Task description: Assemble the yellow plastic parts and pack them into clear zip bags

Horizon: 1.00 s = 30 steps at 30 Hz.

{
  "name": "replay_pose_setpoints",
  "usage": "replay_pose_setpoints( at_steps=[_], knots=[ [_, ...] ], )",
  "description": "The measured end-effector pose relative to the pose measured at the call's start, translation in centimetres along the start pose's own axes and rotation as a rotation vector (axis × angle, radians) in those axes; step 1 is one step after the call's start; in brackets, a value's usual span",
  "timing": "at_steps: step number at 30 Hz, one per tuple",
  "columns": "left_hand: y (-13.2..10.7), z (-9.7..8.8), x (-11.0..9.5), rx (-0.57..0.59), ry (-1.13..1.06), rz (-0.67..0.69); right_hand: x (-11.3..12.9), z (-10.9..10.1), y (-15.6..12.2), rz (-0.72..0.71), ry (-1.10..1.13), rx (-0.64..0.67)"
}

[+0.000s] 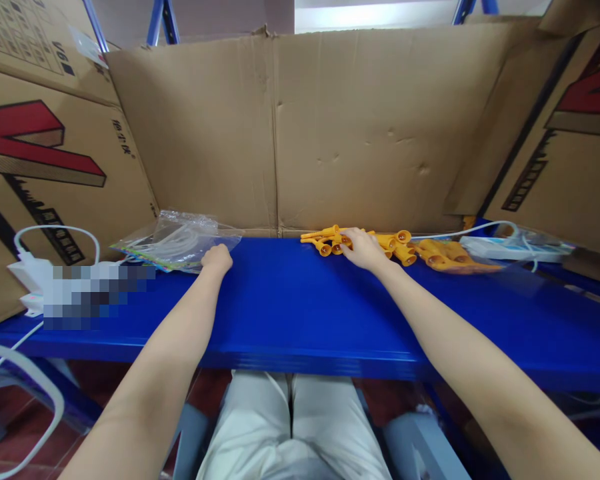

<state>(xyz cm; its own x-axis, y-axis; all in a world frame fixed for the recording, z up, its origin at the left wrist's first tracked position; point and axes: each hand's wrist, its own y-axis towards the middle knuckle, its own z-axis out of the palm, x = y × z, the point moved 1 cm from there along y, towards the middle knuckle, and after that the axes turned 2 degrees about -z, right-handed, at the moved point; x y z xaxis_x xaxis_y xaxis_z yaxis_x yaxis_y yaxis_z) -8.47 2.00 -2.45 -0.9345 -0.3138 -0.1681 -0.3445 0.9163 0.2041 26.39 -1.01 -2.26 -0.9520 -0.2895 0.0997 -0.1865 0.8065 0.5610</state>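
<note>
My left hand [217,258] is closed at the right end of a clear plastic bag [180,233], and its fingers appear to pinch the bag's edge. Pale tube-like pieces and a coloured strip show inside that bag. Over a loose pile of small orange plastic horns [405,254], my right hand [364,248] has its thumb and fingers curled around some of them. My palm hides part of the pile. Just right of it lies a clear bag of more orange pieces [447,257].
A blue shelf top [290,300] carries everything, with a cardboard panel [360,127] standing behind. Printed cartons [40,153] flank both sides. White plugs and cables [35,273] sit at the left; a white power strip [515,249] lies at the right.
</note>
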Motion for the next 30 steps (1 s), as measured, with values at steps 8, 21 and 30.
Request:
replay_pose_setpoints(
  at_steps=[8, 21, 30],
  knots=[
    [0.4, 0.0, 0.0, -0.098, 0.005, -0.020, 0.0, 0.4, -0.2, 0.011, 0.000, 0.029],
    [-0.1, -0.6, -0.3, -0.164, -0.069, -0.007, 2.8, 1.1, -0.6, -0.243, -0.105, 0.128],
    [0.0, 0.3, -0.1, 0.018, -0.067, -0.100, 3.0, 1.5, -0.4, -0.204, -0.160, 0.100]
  ],
)
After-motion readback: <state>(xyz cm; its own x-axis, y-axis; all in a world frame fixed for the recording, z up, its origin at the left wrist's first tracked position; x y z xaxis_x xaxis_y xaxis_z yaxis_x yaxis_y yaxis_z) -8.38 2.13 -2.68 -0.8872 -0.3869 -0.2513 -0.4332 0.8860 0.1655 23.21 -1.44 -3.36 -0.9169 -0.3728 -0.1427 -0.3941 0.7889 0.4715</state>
